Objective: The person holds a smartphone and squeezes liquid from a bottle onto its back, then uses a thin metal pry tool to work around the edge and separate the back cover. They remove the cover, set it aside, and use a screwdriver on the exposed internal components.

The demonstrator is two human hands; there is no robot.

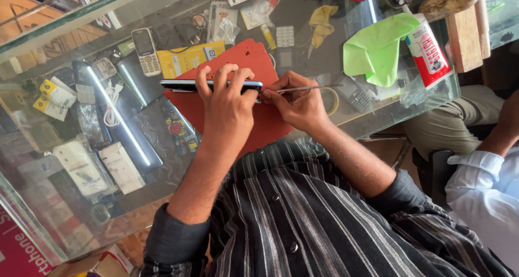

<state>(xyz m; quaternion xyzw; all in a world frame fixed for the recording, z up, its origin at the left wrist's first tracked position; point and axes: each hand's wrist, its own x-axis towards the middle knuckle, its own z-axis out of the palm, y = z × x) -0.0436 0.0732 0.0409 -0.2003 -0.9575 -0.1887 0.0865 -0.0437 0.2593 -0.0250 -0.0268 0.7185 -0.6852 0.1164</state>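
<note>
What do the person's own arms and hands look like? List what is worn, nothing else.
Both hands are bare: left hand, right hand, no gloves, rings or watch visible. Both forearms are uncovered, with dark grey sleeves pushed up to about the elbows. The sleeves belong to a dark buttoned shirt with pale vertical stripes.

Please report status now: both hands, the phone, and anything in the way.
Left hand grips smartphone edge-up over red mat. Right hand holds thin metal tool at the phone's end. Nothing blocking; clutter lies around on glass counter.

Head view, steeply down, close
</note>
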